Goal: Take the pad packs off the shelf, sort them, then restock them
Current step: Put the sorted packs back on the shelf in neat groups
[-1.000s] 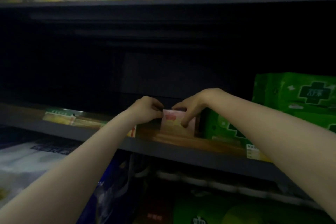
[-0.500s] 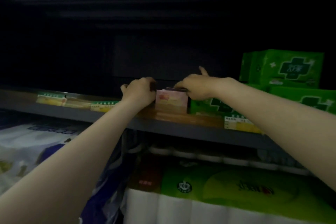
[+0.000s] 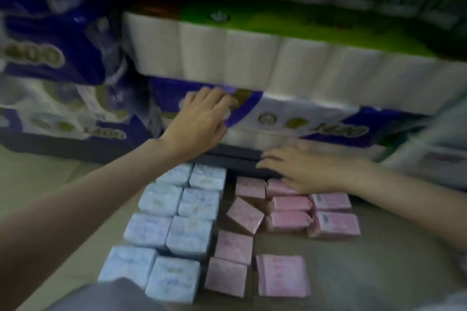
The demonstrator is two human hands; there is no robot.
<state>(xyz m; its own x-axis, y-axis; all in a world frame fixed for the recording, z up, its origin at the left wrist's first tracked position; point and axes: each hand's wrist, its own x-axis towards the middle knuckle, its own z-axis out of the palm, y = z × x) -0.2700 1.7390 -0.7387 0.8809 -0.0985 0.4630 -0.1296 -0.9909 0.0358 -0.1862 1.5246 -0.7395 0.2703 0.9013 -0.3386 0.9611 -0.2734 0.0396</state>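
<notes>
On the floor lie several light-blue pad packs (image 3: 177,235) in two neat columns. To their right, several pink pad packs (image 3: 288,219) lie in looser rows, one of them tilted. My left hand (image 3: 202,121) is above the blue packs, in front of a purple-and-white tissue bundle (image 3: 290,118), fingers loosely curled and holding nothing. My right hand (image 3: 305,169) reaches left with straight fingers over the top pink packs. I cannot tell whether it touches them. The whole view is blurred by motion.
A green-topped bundle of white paper rolls (image 3: 252,58) is stacked on the purple one on the bottom shelf. More purple bundles (image 3: 50,58) stand at left. The dark shelf base edge (image 3: 235,159) runs just beyond the packs. Grey cloth (image 3: 106,295) shows at the bottom.
The view has swung down from the middle shelf to the floor. Both hands have left the pink pack on the shelf and come down over the sorted packs, holding nothing.
</notes>
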